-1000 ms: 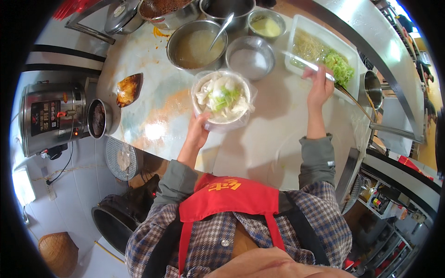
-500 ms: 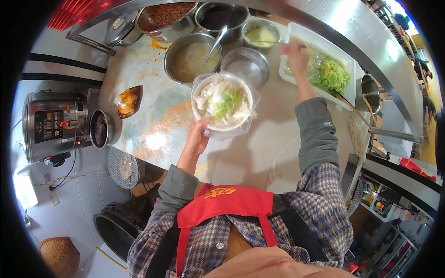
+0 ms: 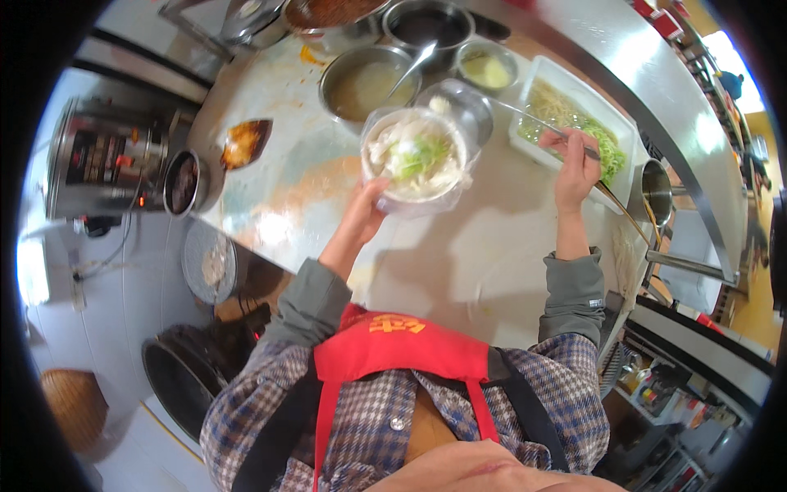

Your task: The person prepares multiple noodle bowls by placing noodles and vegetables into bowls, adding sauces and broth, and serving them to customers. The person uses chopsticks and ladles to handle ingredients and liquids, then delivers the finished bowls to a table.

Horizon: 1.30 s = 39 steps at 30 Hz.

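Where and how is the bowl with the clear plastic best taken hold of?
Probably by the outer wall of the bowl, near left, coming from the person's left and near side, as the left hand does. The bowl is round and food heaps in its mouth, leaving the curved outside to cup. The clear plastic hangs loose and may slip, so press it against the wall.

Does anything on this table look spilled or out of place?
Yes: a yellow-orange smear lies on the table just outside the pot of red-brown food, perhaps a spill. A glossy yellow-brown patch near the table's left edge also looks odd; I cannot tell what it is.
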Motion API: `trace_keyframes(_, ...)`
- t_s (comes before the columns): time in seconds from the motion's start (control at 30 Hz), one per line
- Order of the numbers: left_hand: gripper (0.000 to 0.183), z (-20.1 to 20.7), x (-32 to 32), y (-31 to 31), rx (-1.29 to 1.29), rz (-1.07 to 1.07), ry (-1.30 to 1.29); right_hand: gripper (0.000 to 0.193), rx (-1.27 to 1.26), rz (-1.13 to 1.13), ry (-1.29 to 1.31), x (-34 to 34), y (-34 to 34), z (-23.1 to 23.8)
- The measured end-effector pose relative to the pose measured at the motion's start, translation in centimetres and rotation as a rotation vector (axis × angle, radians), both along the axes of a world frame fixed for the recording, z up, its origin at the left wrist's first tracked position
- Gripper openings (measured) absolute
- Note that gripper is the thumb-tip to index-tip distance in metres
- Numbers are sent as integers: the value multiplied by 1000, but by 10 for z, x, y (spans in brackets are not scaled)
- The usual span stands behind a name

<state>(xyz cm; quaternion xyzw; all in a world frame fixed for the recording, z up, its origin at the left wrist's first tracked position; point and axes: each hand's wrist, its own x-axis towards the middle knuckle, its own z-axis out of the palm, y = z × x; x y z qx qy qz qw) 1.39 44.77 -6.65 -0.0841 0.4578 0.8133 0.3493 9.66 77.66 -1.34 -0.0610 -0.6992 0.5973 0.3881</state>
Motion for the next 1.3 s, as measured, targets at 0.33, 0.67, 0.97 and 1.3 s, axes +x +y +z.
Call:
trace_keyframes(0.33,45,-12,-3,-51,66,-25,-73,42,390,194,-527,-87,-36,-53)
trace_keyframes(0.67,68,-52,-99,-192,94,-264,-34,30,180,185,-904,-275,-94,-33)
trace_keyframes(0.97,67,-52,-164,-209,1,-360,-1,34,-115,-293,-547,-176,-157,11)
trace_keyframes(1.3,65,-45,-182,-194,43,-316,-50,21,100,-19,-276,-124,-247,60)
